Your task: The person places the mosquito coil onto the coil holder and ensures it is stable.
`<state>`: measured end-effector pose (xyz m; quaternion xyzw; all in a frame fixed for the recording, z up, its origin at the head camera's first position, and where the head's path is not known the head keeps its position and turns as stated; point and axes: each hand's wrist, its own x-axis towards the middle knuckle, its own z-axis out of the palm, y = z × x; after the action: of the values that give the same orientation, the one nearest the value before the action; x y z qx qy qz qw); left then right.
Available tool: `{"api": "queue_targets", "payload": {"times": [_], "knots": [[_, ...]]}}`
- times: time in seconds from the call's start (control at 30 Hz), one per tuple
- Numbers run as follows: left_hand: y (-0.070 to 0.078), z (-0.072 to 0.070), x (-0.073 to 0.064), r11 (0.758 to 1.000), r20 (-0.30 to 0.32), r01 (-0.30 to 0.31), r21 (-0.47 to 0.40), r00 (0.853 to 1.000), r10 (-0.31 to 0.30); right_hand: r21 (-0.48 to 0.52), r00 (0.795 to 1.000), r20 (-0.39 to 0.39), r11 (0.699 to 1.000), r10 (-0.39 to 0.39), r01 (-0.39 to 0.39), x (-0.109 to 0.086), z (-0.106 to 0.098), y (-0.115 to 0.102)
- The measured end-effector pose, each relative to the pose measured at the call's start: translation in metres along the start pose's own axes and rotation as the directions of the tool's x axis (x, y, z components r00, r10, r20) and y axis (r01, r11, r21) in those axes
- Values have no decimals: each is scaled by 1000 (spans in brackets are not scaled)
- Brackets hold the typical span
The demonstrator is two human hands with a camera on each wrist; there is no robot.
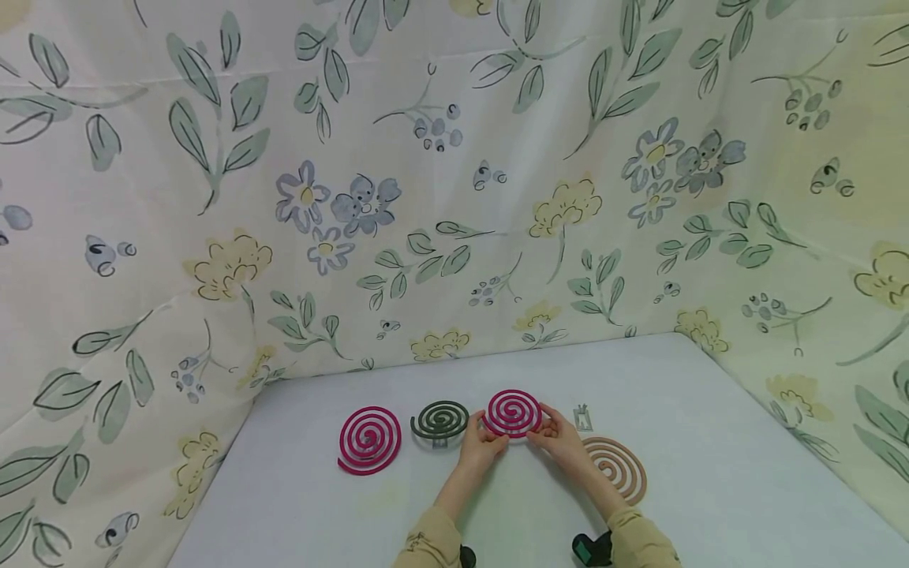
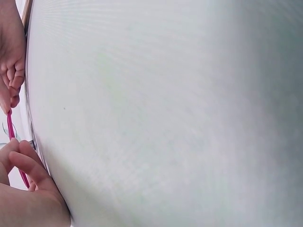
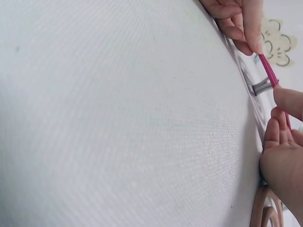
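Note:
Both hands hold a pink mosquito coil point(image 1: 513, 412) by its near rim, the left hand point(image 1: 480, 442) at its left side and the right hand point(image 1: 559, 435) at its right. Each pinches the rim between thumb and fingers. Seen edge-on in the right wrist view, the coil point(image 3: 268, 71) lies nearly level over a small metal stand point(image 3: 261, 86), whose top is right at the coil's underside. Just left of the left hand, a dark green coil point(image 1: 441, 419) sits raised on another metal stand point(image 1: 440, 443). A brown coil point(image 1: 607, 467) lies partly behind the right forearm.
A second pink coil point(image 1: 369, 439) is at the far left of the row. Behind the brown coil lies a flat metal stand point(image 1: 582, 418). The white table point(image 1: 305, 513) ends at a hanging floral cloth point(image 1: 454, 197) at the back and sides.

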<state>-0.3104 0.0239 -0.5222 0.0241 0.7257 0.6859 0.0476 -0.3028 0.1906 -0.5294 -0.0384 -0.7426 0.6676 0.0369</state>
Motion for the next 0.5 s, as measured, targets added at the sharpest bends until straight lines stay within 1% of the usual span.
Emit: {"api": "queue_targets", "payload": {"times": [0.23, 0.27, 0.33, 0.5], "knots": [[0, 0, -1, 999, -15, 13, 31, 1000, -12, -17, 1000, 11, 1000, 2, -2, -1, -1, -1], [1, 0, -1, 999, -17, 12, 35, 1000, -11, -21, 1000, 18, 1000, -7, 7, -2, -2, -2], [0, 0, -1, 999, -19, 13, 39, 1000, -12, -20, 1000, 27, 1000, -6, 7, -6, -1, -9], [2, 0, -1, 999, -17, 10, 39, 1000, -9, -5, 1000, 28, 1000, 2, -2, -5, -1, -8]]}}
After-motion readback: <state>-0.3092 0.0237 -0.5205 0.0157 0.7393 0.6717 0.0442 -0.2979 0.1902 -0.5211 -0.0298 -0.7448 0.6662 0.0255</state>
